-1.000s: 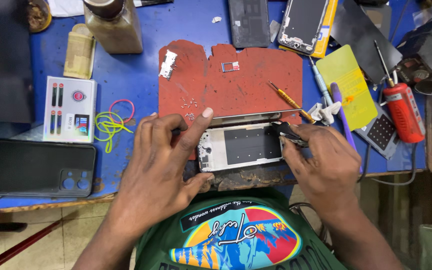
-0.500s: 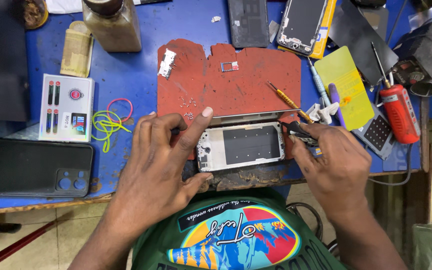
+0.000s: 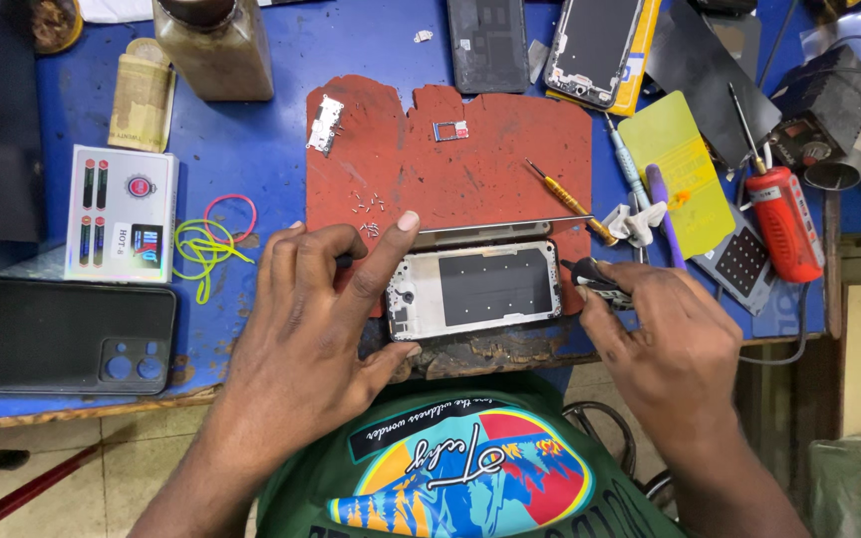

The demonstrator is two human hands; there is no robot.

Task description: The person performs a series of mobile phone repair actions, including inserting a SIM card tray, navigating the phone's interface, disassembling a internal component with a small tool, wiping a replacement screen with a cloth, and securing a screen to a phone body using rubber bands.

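An opened phone frame [image 3: 475,287] with a dark inner panel lies at the near edge of a red work mat [image 3: 450,159]. My left hand [image 3: 316,319] steadies its left end, index finger stretched along the top edge, thumb under the lower corner. My right hand [image 3: 665,334] grips a small black tool [image 3: 590,274] whose tip sits just off the frame's right end. Several tiny screws [image 3: 366,204] lie loose on the mat above my left hand.
A dark phone back [image 3: 62,334] lies far left on the blue table [image 3: 251,149], beside a small white box [image 3: 120,212] and yellow and pink rubber bands [image 3: 211,244]. A yellow-handled screwdriver [image 3: 565,202], yellow card [image 3: 678,169], red tool [image 3: 779,224] and phone parts [image 3: 590,45] crowd the right.
My right hand has drawn a little to the right, off the frame's right end, still gripping the black tool. My left hand has stayed on the frame.
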